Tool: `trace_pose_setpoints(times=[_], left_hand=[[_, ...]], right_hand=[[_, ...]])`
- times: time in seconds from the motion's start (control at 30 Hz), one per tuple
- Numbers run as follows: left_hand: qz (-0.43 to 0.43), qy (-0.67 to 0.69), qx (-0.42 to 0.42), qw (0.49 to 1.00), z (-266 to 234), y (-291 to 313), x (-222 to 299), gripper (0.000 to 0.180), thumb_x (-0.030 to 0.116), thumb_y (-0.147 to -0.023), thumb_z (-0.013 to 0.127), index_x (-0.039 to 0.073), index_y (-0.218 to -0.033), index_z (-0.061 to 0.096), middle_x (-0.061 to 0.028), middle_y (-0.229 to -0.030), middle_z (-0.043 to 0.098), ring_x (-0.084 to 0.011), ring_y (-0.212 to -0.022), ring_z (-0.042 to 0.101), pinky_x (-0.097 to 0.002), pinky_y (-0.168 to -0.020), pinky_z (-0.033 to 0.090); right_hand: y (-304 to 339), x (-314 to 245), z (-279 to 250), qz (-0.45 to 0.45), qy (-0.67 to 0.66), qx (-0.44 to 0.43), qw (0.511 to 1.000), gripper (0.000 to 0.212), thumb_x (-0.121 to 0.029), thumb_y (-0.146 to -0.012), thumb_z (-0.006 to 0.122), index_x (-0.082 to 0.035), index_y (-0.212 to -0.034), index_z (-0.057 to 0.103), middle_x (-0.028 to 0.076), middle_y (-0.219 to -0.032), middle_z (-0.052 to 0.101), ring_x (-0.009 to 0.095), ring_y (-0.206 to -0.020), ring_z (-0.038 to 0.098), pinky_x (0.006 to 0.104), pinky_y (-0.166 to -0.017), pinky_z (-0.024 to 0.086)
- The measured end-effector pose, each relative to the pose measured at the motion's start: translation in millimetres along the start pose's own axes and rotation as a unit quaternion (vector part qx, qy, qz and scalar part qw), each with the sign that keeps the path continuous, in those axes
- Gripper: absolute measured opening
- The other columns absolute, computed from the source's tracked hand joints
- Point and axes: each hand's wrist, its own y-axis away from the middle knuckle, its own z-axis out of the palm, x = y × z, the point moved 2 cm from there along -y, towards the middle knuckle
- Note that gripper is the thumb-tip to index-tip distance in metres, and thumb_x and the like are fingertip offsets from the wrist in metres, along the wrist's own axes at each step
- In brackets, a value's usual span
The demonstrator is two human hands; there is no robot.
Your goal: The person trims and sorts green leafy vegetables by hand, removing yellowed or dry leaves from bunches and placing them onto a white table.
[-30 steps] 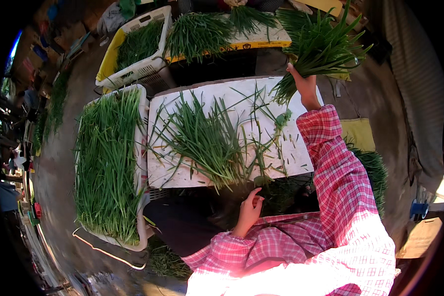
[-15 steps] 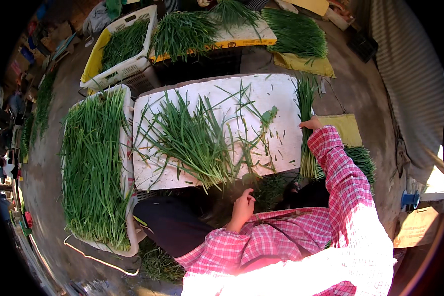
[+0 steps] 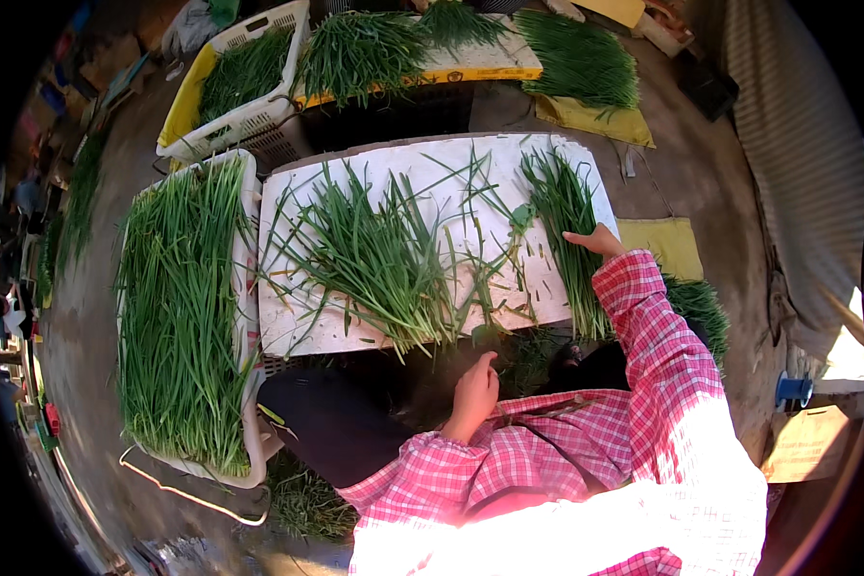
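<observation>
On a white board [image 3: 298, 326] in front of me, a loose pile of garlic chives [image 3: 389, 264] fans out, its pale stem ends toward me. My right hand [image 3: 597, 242] grips a narrower bunch of garlic chives [image 3: 559, 197] at the board's right end. The thumb lies across the leaves; the other fingers are mostly hidden. Short cut bits and a broad green leaf [image 3: 521, 219] are scattered between pile and bunch. Over my lap, just off the board's near edge, my left hand [image 3: 475, 392] is loosely closed, and nothing shows in it.
Left of the board stands a pale crate [image 3: 256, 422] heaped with chives [image 3: 182, 317]. Another crate [image 3: 276, 104] with yellow lining is at the far left. More chives [image 3: 363, 53] lie on a far board, and others [image 3: 581, 58] over yellow cloth [image 3: 595, 117]. A cardboard box [image 3: 808, 444] sits at right.
My right hand has brought its bunch leftward from beyond the board's right edge onto the board. The left hand stays over my lap, with its fingers drawn closer together.
</observation>
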Motion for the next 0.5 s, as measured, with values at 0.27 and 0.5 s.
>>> trace_pose_setpoints(times=[0.27, 0.5], left_hand=[[0.003, 0.060, 0.048, 0.997, -3.7, 1.2, 10.0, 0.036, 0.001, -0.075, 0.047, 0.006, -0.110, 0.045, -0.0102, -0.069, 0.055, -0.0206, -0.061, 0.056, -0.0292, -0.057, 0.044], [-0.043, 0.050, 0.487, 0.871, -63.5, -0.9, 3.9, 0.030, 0.005, -0.075, 0.050, -0.002, -0.104, 0.044, -0.0106, -0.076, 0.052, -0.0214, -0.073, 0.050, -0.0302, -0.073, 0.038]], right_hand=[[-11.9, 16.1, -6.1, -0.005, 0.127, 0.140, 0.982, 0.093, -0.057, -0.059, 0.062, 0.013, -0.114, 0.034, 0.027, -0.115, 0.039, 0.035, -0.108, 0.040, 0.0394, -0.086, 0.036], [99.9, -64.3, 108.6, -0.344, 0.055, 0.082, 0.934, 0.048, -0.034, -0.073, 0.057, 0.008, -0.095, 0.048, 0.022, -0.086, 0.050, 0.035, -0.079, 0.050, 0.0392, -0.068, 0.041]])
